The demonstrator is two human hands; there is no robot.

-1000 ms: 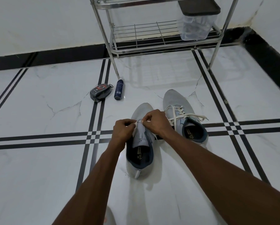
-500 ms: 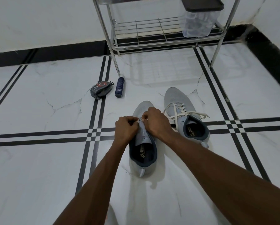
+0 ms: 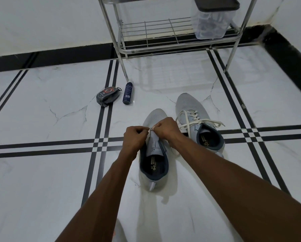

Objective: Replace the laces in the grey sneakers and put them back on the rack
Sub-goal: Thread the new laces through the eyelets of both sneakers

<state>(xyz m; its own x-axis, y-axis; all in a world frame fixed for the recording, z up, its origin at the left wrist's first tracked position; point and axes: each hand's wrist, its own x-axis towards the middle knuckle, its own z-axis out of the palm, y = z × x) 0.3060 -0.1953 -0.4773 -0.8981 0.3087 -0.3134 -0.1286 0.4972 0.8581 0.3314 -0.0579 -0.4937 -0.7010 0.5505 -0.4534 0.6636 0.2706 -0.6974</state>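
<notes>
Pinching a white lace (image 3: 151, 129) with both hands over the near sneaker (image 3: 154, 159): our left hand (image 3: 135, 137) and right hand (image 3: 165, 127) sit almost touching above its tongue, fingers curled tight on the lace. Second sneaker (image 3: 197, 123) sits just right of it on the tile floor (image 3: 41, 180), already laced with loose ends. Rack (image 3: 163, 37) stands beyond, a clear lidded box (image 3: 213, 23) on its lower shelf; spray can (image 3: 127, 93) and packaged item (image 3: 108, 96) lie near its left leg.
</notes>
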